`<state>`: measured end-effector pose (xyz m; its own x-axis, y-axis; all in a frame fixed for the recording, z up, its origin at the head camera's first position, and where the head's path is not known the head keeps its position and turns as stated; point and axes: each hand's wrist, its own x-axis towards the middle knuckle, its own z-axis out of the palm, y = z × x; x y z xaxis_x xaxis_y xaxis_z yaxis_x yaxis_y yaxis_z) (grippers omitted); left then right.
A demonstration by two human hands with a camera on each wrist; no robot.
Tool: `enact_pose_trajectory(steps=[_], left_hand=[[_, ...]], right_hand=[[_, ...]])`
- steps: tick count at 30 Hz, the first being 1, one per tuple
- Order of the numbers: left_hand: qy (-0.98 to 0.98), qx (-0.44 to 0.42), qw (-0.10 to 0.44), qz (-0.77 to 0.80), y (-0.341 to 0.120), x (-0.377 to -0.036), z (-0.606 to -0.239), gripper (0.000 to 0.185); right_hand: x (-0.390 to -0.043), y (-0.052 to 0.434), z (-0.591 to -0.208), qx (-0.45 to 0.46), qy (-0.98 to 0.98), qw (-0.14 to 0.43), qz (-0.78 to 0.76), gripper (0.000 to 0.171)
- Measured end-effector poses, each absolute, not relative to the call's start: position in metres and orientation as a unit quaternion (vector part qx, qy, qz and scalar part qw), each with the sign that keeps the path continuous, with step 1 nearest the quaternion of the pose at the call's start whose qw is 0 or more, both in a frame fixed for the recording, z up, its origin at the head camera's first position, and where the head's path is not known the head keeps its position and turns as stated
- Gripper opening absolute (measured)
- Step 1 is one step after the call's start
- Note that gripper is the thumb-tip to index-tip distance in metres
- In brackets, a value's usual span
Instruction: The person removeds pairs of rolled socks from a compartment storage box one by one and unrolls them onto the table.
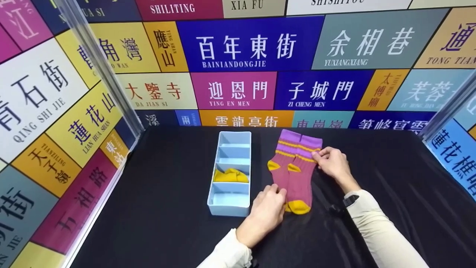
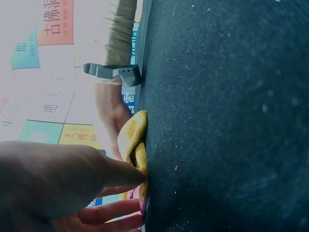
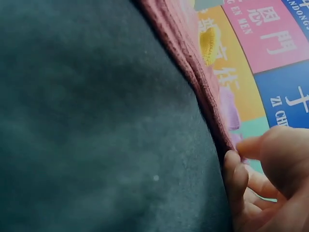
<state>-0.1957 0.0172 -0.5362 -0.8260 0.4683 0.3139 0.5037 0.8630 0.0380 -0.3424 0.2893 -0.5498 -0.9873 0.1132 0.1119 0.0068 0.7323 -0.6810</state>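
Observation:
A pair of pink-purple socks lies flat, one overlapping the other, with yellow heels and toes and lilac striped cuffs. My right hand pinches the right edge just below the cuff; the right wrist view shows thumb and forefinger on the knitted edge. Down by the toes, my left hand rests at the socks' left side. Its thumb touches the yellow toe fabric in the left wrist view, while the other fingers reach out fairly straight below the thumb.
Left of the socks stands a light blue divided box. A folded yellow sock sits in one of its compartments. Black cloth covers the table, and panels with street names stand along the back and sides.

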Motion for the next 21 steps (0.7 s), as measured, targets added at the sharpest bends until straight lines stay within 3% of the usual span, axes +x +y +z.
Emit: enact_pose_trajectory(steps=[7,12,16,21], left_hand=[[-0.949,-0.263,0.162,-0.059,0.017,-0.196,-0.537,0.019],[-0.950,-0.263,0.158,-0.058,0.017,-0.196,-0.536,0.019],[-0.950,-0.264,0.158,-0.059,0.016,-0.196,-0.536,0.017],[-0.947,-0.266,0.163,-0.071,0.016,-0.196,-0.537,0.012]], right_hand=[[-0.318,0.282,-0.542,0.033,-0.940,-0.005,0.340,0.049],[-0.297,0.281,-0.535,0.103,-0.929,-0.085,0.346,0.040],[-0.287,0.288,-0.534,0.128,-0.922,-0.100,0.351,0.032],[-0.279,0.297,-0.535,0.102,-0.913,-0.106,0.380,0.032]])
